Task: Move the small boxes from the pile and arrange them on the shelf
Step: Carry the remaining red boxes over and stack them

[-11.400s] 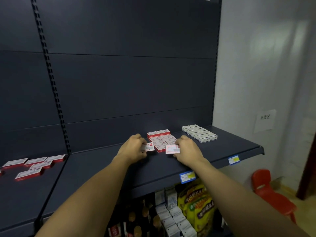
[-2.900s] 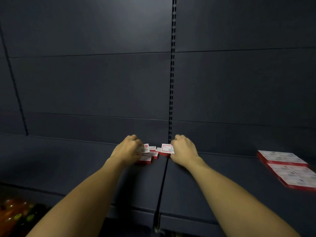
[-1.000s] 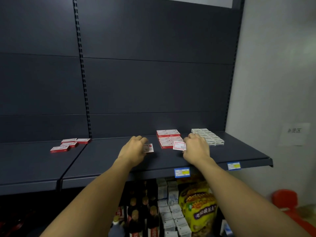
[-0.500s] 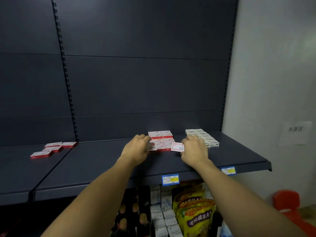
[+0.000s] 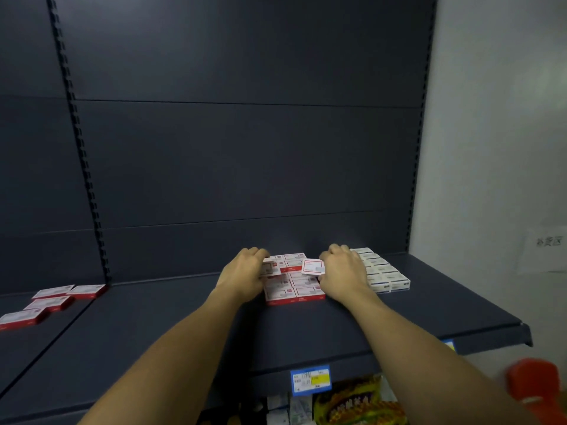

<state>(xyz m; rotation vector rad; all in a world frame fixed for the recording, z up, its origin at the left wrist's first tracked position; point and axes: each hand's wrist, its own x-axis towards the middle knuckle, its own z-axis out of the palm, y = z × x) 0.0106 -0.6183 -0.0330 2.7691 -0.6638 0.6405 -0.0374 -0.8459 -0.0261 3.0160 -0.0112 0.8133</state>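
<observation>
Red-and-white small boxes: pile (image 5: 293,286) sits directly under and between both hands on the shelf (image 5: 399,320). Left hand (image 5: 245,276) curled, pinching one box (image 5: 271,268) at the pile's left edge. Right hand (image 5: 342,276) curled, pinching another box (image 5: 312,267), tilted, long axis roughly left-right. Both hands equally near. White boxes (image 5: 385,276) touch just right of the right hand. Placed boxes (image 5: 52,302) lie well left of the left hand, path clear.

two bare forearms, ungloved hands (image 5: 245,276), no sleeves
</observation>
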